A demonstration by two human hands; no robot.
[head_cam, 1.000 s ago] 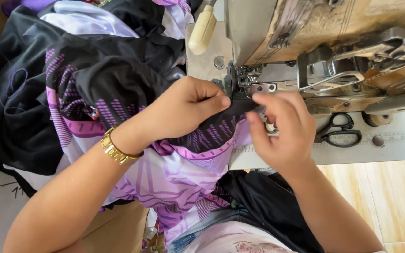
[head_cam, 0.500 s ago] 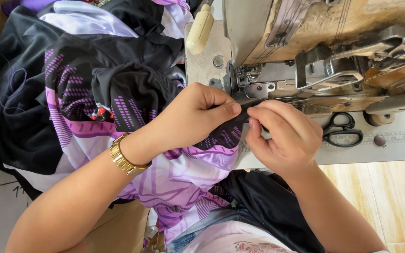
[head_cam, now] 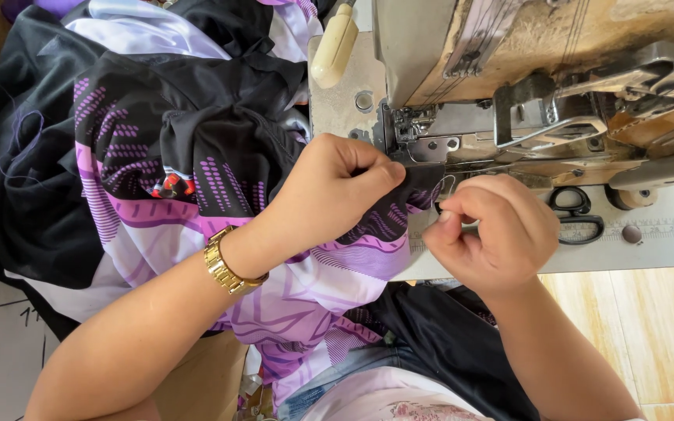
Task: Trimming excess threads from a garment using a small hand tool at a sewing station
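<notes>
A black, purple and white patterned garment (head_cam: 196,179) lies heaped over the left of the sewing table and hangs into my lap. My left hand (head_cam: 329,195), with a gold watch (head_cam: 226,269) on the wrist, pinches the garment's edge right beside the presser foot (head_cam: 411,129) of the sewing machine (head_cam: 524,86). My right hand (head_cam: 493,234) is curled just right of it, fingertips pinched on a thin thread or a bit of the fabric edge; which one I cannot tell.
Black scissors (head_cam: 575,214) lie on the pale machine bed (head_cam: 665,242) under the machine arm. A cream knob (head_cam: 335,43) sticks up behind the fabric. Wooden floor (head_cam: 649,327) shows at the lower right, a dark cloth on my lap.
My right hand has pulled back from the presser foot toward me and curled into a pinch. My left hand stays on the fabric edge by the needle.
</notes>
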